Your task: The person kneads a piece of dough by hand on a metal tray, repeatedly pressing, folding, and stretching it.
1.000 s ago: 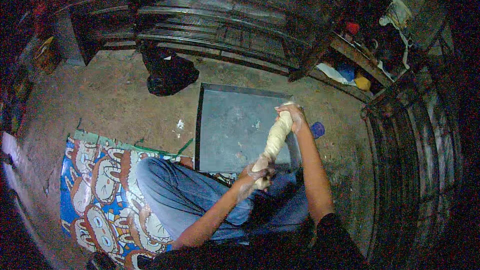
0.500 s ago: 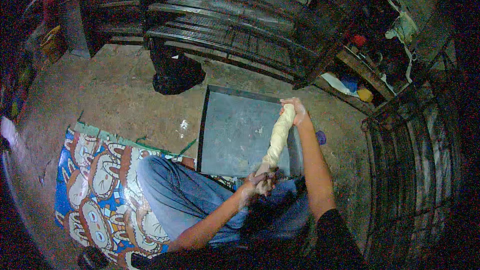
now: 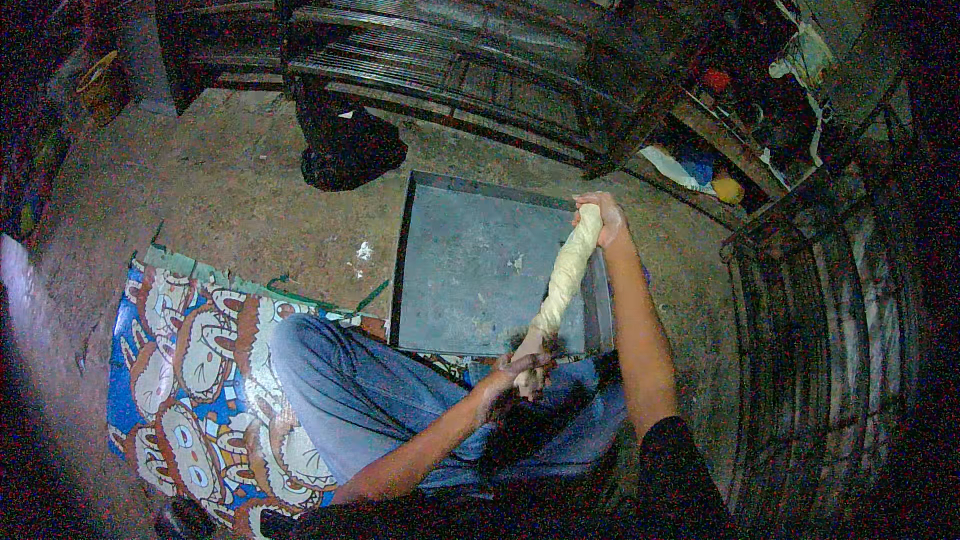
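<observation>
A long, pale cream roll of what looks like twisted dough (image 3: pixel 567 270) stretches slantwise over the right part of a shallow grey metal tray (image 3: pixel 460 260). At its far end my right hand (image 3: pixel 603 219) is closed round it, near the tray's far right corner. My left hand (image 3: pixel 515 377) is closed at the lower, near end, over my lap by the tray's front edge. Its fingers are partly in shadow, and just how they grip that end is hard to make out. Spiral creases run along the roll.
A black plastic bag (image 3: pixel 345 150) sits on the concrete floor beyond the tray. Dark metal racks (image 3: pixel 440 70) line the back, with more slatted metal (image 3: pixel 800 370) at right. A cartoon-print sheet (image 3: pixel 200 370) lies at left; a low shelf (image 3: pixel 730 140) with clutter stands back right.
The roll's far end and my right hand have shifted slightly to the right. My left hand stays near the same place, still at the near end.
</observation>
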The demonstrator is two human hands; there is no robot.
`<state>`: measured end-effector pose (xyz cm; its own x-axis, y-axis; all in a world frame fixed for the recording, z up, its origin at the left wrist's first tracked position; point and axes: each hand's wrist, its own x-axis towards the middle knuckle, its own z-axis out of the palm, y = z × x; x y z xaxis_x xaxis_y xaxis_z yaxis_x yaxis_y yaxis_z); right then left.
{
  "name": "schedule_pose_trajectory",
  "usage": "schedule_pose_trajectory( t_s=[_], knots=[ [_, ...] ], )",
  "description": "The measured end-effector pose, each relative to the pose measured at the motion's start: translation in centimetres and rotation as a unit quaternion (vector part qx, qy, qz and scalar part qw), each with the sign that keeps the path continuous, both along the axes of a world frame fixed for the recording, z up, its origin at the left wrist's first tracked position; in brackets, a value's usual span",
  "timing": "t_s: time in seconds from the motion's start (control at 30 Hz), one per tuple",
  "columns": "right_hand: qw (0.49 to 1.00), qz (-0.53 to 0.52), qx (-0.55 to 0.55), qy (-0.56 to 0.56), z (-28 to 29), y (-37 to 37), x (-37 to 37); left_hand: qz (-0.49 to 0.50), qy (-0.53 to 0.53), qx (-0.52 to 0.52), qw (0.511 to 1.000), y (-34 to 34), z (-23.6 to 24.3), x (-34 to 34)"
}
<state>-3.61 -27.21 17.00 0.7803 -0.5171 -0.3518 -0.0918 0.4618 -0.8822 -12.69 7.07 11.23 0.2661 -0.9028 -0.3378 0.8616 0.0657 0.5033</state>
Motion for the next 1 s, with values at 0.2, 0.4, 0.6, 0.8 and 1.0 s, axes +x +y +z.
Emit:
schedule_pose_trajectory(
  t_s=[0.2, 0.4, 0.6, 0.8, 1.0],
  knots=[
    [1.0, 0.006, -0.03, -0.004, 1.0, -1.1, -0.6, -0.014, 0.057, -0.006, 0.998, -0.5, -0.4, -0.5],
    [0.999, -0.025, -0.027, -0.028, 1.2, -1.5, -0.6, -0.031, 0.035, 0.047, 0.998, -0.9, -1.3, -0.7],
    [0.999, -0.019, -0.028, 0.003, 1.7, -3.3, -1.2, -0.064, 0.017, 0.022, 0.998, -1.1, -1.1, -1.1],
    [0.998, -0.029, -0.053, 0.026, 3.6, -2.2, -0.5, -0.09, -0.013, -0.015, 0.996, -1.9, -4.0, -1.8],
    [0.998, -0.043, -0.052, 0.005, 3.5, -3.6, -1.4, -0.11, -0.003, -0.045, 0.993, -0.8, -0.7, -1.4]
  ],
)
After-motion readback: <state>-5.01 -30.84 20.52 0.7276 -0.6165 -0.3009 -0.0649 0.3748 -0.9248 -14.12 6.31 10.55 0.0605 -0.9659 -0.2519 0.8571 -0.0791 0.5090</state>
